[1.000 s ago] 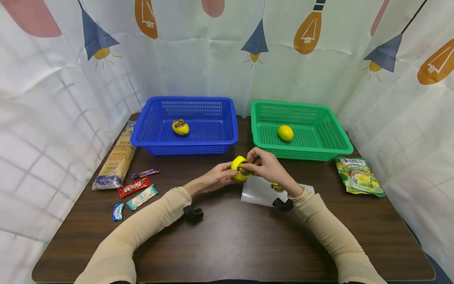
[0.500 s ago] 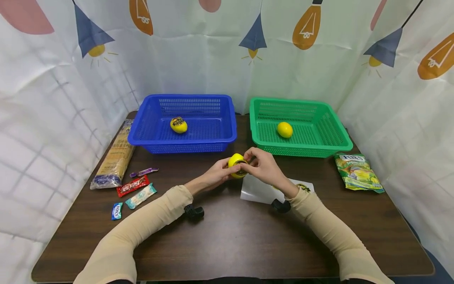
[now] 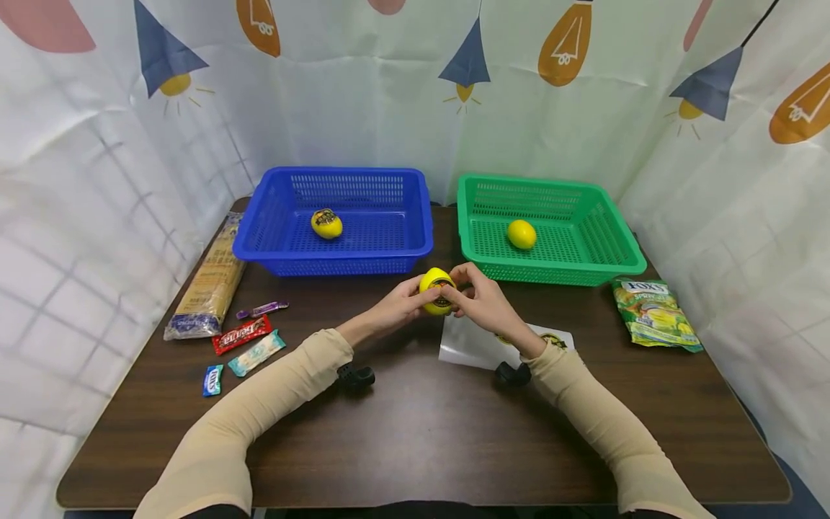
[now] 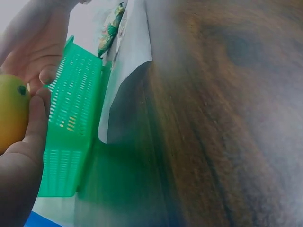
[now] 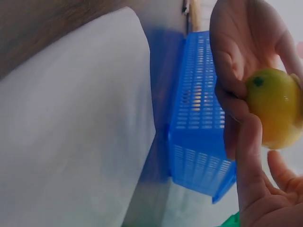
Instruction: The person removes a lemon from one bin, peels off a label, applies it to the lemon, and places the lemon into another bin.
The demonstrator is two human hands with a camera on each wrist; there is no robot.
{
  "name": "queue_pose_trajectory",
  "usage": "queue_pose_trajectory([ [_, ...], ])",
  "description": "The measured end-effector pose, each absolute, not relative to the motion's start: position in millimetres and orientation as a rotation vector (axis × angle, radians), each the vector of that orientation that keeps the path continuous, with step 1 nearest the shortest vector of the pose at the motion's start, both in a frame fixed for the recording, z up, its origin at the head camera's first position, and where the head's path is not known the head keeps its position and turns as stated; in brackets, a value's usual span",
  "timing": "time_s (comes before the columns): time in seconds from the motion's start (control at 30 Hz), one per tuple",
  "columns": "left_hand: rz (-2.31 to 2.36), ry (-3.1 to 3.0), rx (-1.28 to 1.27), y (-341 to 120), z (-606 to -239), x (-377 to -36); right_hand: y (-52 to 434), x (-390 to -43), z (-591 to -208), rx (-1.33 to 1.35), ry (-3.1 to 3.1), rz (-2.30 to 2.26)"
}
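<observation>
Dark wood table (image 3: 421, 432), lamp-print curtain behind: I see my left hand (image 3: 397, 308) and right hand (image 3: 483, 303) meeting just above the surface, in front of the gap between the blue basket (image 3: 259, 238) and the green basket (image 3: 609, 252). Both hands curl their fingers around one yellow lemon (image 3: 436, 290) carrying a dark sticker, the right fingertips pressed on that sticker. One lemon lies in each basket, and a white sheet (image 3: 470, 346) sits beneath my right wrist.
</observation>
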State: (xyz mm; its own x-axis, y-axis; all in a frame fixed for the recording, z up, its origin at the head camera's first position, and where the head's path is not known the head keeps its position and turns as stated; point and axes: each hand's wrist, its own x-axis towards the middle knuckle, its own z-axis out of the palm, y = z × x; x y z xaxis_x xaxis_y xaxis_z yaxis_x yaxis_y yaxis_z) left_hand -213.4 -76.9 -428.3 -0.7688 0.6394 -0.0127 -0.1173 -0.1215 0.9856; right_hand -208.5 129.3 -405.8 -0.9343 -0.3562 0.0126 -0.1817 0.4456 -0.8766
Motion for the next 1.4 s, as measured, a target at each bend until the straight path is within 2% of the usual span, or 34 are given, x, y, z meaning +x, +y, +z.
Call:
queue_pose_trajectory([
  [0.5,1.97,1.508,0.609,-82.5,-424.9,-212.2,126.6,-211.6,-398.0,-0.475,2.285,-1.583],
  [0.83,1.946,1.393,0.595,-88.6,-424.8,-206.4,134.4,-212.1,-407.3,-0.54,2.152,-1.66],
  [1.4,1.841,1.575,0.632,-80.4,-433.8,-202.4,129.9,-214.9,-396.4,-0.671,2.414,-1.211],
])
